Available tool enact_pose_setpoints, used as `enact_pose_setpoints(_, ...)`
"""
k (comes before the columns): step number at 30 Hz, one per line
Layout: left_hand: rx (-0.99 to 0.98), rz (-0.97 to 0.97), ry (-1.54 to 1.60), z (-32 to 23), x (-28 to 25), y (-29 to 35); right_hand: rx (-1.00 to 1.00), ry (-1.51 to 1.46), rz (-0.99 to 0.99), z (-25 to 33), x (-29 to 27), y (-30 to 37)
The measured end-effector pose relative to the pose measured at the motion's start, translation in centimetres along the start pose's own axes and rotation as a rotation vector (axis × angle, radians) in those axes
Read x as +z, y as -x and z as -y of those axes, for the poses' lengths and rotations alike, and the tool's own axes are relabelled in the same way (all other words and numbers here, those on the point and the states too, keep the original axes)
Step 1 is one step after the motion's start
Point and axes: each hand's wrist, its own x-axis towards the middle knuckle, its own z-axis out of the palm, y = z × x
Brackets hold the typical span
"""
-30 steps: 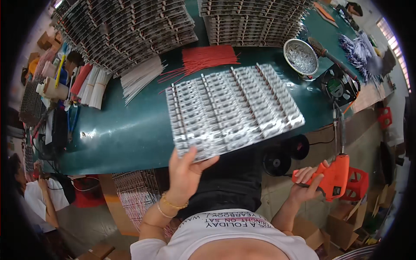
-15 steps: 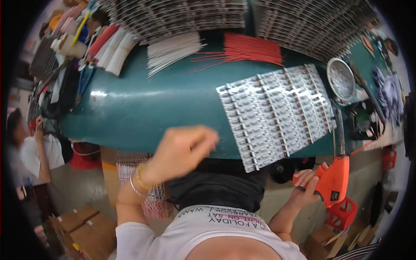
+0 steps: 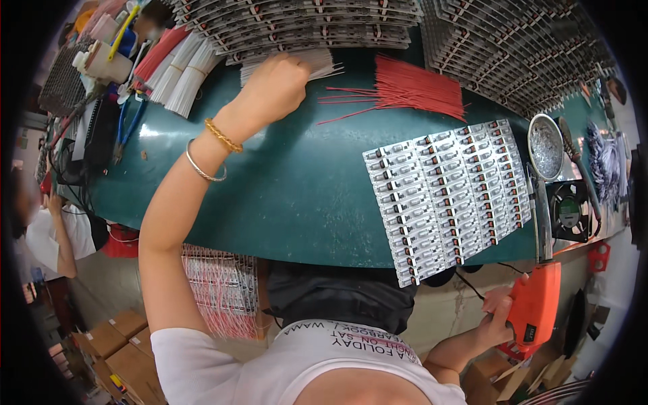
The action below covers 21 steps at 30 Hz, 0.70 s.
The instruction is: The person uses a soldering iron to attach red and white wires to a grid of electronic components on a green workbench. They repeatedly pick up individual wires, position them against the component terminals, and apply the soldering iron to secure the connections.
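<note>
The orange solder gun [image 3: 536,304] is at the lower right of the frame, and the right hand [image 3: 498,316] grips it. Its metal rod [image 3: 544,226] points up beside the silver panel [image 3: 449,199], which lies right of the middle on the green table [image 3: 297,196], one corner poking past the front edge. Farther up, left of the middle, the left hand [image 3: 280,84] is curled over the white wires [image 3: 326,64]; I cannot tell whether it has pinched any. Red wires [image 3: 422,89] lie to the right, and stacks of panels [image 3: 304,23] stand behind. The step in hand looks like getting a wire. The next move seems to call for a light, careful pinch.
</note>
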Motion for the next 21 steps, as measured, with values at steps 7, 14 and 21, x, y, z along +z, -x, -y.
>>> enact_pose_setpoints(7,-0.192,-0.131,0.203,-0.1,-1.9,2.1,0.140,-0.107,-0.005,1.6,0.5,-2.2)
enact_pose_setpoints(14,-0.547,0.034,0.854,-3.8,-5.3,4.9,0.553,-0.926,0.184,2.7,2.2,-1.6)
enact_pose_setpoints(21,-0.650,0.318,1.122,-8.3,-3.2,6.9,0.576,-0.413,0.233,5.2,6.7,1.3)
